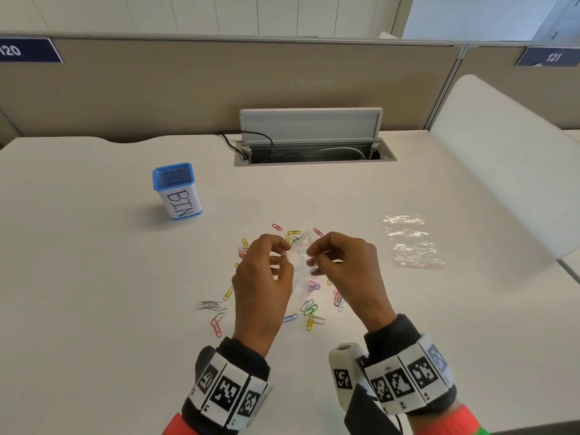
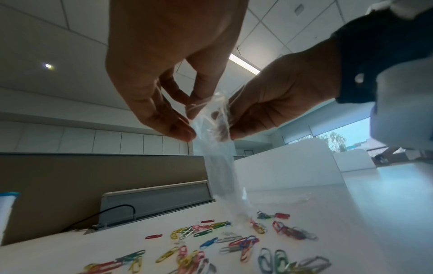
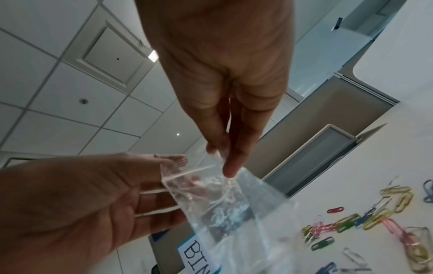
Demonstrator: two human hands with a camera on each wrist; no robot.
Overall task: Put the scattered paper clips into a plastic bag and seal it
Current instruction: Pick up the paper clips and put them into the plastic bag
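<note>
Head view: plastic bag (image 1: 298, 265) hangs pinched between left hand (image 1: 262, 277) and right hand (image 1: 345, 271)

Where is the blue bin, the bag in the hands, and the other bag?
Blue bin (image 1: 177, 190), head view, its white label.
Held bag (image 2: 219, 163), left wrist view, its hanging middle.
Other bag (image 1: 411, 241), head view, its middle.

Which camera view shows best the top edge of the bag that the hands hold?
The right wrist view: the bag fills it, mouth strip clear. The left wrist view shows it edge-on, hanging. The head view shows a faint sliver between the left hand and right hand.
</note>
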